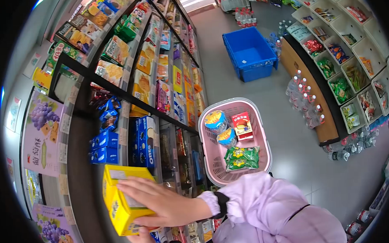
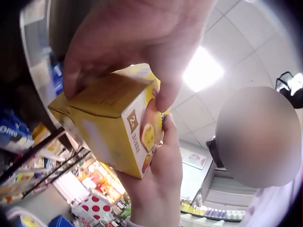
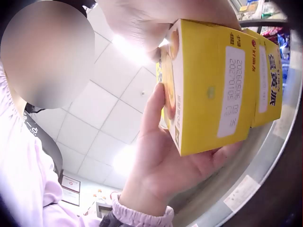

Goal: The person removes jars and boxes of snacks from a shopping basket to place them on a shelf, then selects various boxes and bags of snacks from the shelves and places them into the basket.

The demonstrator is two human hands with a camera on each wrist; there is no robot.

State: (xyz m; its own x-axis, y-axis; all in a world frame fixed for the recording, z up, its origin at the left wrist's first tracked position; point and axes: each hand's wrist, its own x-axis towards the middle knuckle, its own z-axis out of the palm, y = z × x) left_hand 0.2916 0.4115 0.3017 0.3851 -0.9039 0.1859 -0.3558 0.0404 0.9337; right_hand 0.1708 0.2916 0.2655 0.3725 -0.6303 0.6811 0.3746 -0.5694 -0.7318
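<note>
Two yellow snack boxes, pressed side by side, are held between both hands in front of the left shelves. In the head view the nearer yellow box (image 1: 120,209) shows its side and top. My right hand (image 1: 165,201) lies across the top with its thumb bent down the near side. Lower down, my left hand (image 1: 145,242) grips from beneath and is partly cut off by the frame edge. The right wrist view shows one box (image 3: 203,90) with a printed date panel and the second box (image 3: 267,80) behind it. Round pastries are pictured on the nearer box (image 2: 106,139) in the left wrist view.
A pink basket (image 1: 209,166) on the floor holds two tubs, a red box and a green packet. Blue Oreo boxes (image 1: 146,142) stand on the shelf beyond the hands. Farther off sits a blue crate (image 1: 250,72), with water bottles (image 1: 305,98) along the right-hand display.
</note>
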